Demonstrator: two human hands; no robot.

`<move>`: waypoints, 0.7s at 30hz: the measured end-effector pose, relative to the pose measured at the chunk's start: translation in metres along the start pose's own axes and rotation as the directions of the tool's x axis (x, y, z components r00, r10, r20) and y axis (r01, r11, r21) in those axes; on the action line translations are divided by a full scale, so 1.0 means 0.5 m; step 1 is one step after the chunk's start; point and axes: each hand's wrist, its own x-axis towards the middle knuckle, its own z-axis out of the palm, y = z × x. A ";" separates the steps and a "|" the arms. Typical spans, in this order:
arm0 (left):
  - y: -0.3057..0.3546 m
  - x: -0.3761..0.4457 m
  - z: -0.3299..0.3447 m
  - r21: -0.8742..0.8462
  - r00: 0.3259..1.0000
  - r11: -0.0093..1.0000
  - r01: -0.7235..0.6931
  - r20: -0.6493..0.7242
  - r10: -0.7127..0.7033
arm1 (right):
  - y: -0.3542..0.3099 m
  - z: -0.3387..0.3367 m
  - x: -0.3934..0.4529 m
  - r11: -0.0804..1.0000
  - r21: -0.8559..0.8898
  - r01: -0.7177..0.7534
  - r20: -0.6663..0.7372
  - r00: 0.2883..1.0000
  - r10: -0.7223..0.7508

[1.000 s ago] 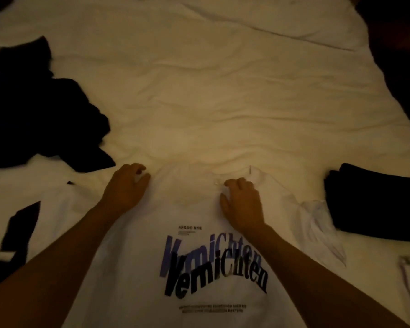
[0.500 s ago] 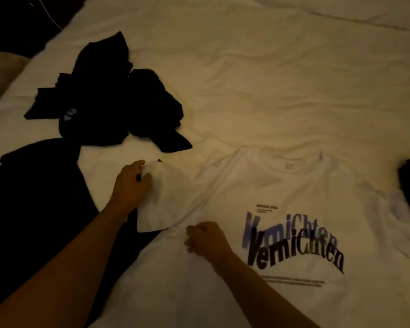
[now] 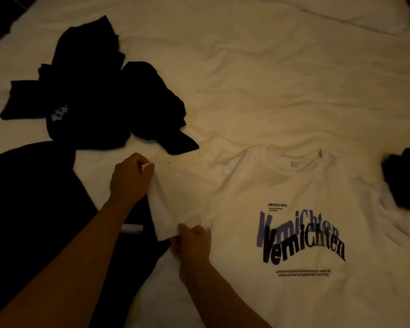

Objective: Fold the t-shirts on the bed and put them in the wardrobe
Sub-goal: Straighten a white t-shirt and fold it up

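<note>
The white t-shirt (image 3: 282, 221) lies face up on the bed (image 3: 258, 79), filling the near right part of the view from about 6 o'clock to 3 o'clock. Its chest carries a warped word in black over a pale blue copy of the same word, with small black lines of text above and below; the fine print is too small to read surely. The cloth is softly creased, and the round collar (image 3: 296, 159) points toward 12 o'clock.

The right hand (image 3: 192, 242), near the middle at 6 o'clock, has its fingers curled in a grip on the lower corner of the sleeve (image 3: 173, 200), where the sleeve meets the body of the shirt. The left hand (image 3: 130, 178), at about 9 o'clock from the sleeve, pinches the sleeve's outer edge between curled fingers and thumb, so the sleeve stands spread between the two hands.

Beneath both forearms, at 7 to 9 o'clock, a large dark garment (image 3: 29, 209) lies flat on the bed. Farther off at 10 o'clock a crumpled heap of black clothes (image 3: 92, 98) rests on the sheet, with a small pale print showing. At 3 o'clock, touching the view's right edge, sits another black garment (image 3: 405, 178), just beside the shirt's far sleeve. Beyond all this the wrinkled white sheet runs to 12 o'clock.
</note>
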 end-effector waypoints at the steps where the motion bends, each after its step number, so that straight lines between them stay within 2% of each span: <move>1: 0.000 0.001 -0.011 -0.001 0.999 1.000 0.015 -0.029 -0.015 | -0.006 0.006 -0.006 0.999 0.042 0.011 -0.044 0.999 -0.009; 4: -0.006 -0.008 -0.031 -0.069 0.995 0.996 0.057 -0.081 -0.062 | -0.018 0.030 -0.025 0.987 0.162 0.007 -0.102 0.995 0.009; 9: -0.004 -0.021 -0.043 -0.279 0.986 0.950 0.142 -0.040 -0.159 | -0.019 0.071 -0.067 0.932 0.324 -0.164 0.005 0.985 0.172; 14: 0.063 -0.024 -0.041 -0.336 1.000 0.942 0.018 0.009 -0.016 | -0.045 0.048 -0.091 0.857 0.485 -0.173 0.032 0.983 0.180; 18: 0.146 -0.041 -0.014 -0.379 0.990 0.923 -0.067 0.090 0.109 | -0.070 -0.015 -0.092 0.743 0.636 -0.208 0.110 0.978 0.180; 21: 0.220 -0.055 0.026 -0.439 0.976 0.894 -0.085 0.145 0.164 | -0.091 -0.085 -0.072 0.752 0.632 -0.188 0.075 0.981 0.182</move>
